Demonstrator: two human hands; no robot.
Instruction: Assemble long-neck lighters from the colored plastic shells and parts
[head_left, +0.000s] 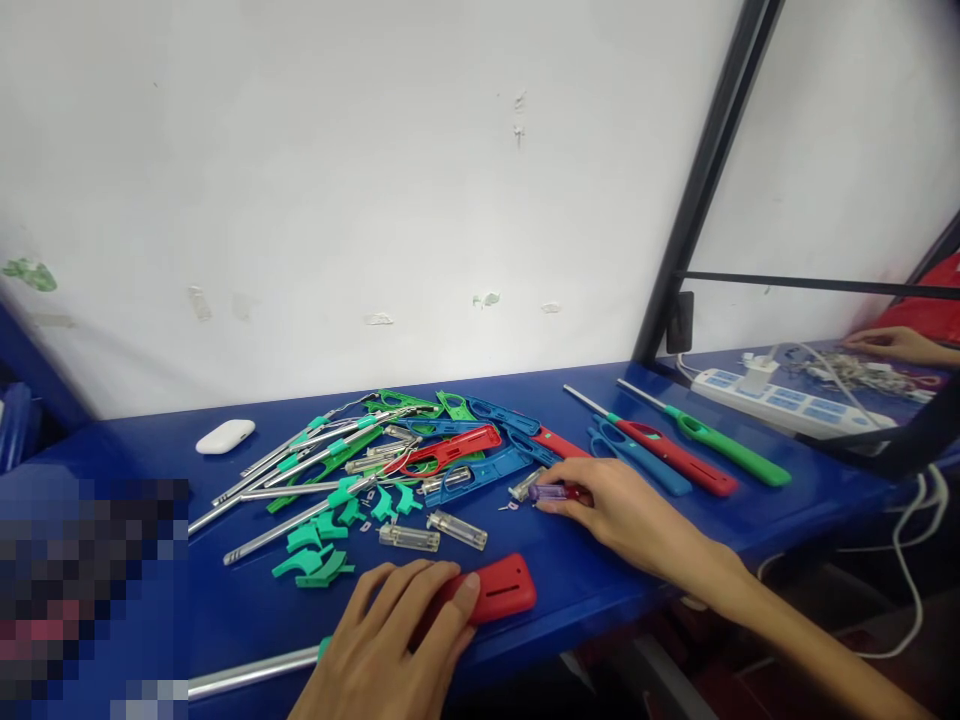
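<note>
At the front of the blue table, my left hand point(409, 620) is closed over a red gas lighter point(510, 588), its slotted end sticking out past my fingers. The lighter's long silver tube point(259, 670) reaches out to the left. My right hand point(600, 495) pinches a small tool with a see-through purple and red handle point(553, 492), probably a screwdriver; its tip is too small to make out. Near those fingertips lie a clear fuel tank point(529, 484) and a tiny pale part point(510, 506). Two more clear tanks point(457, 530) rest between my hands, beside several green triggers point(322, 565).
Behind is a heap of metal tubes point(300, 480) and blue, red and green handle shells point(480, 475). Whole lighters point(667, 455) lie at right. A white case point(225, 437) sits at back left. Beyond a black post point(690, 200) are a power strip point(787, 405) and another person's hand point(896, 345).
</note>
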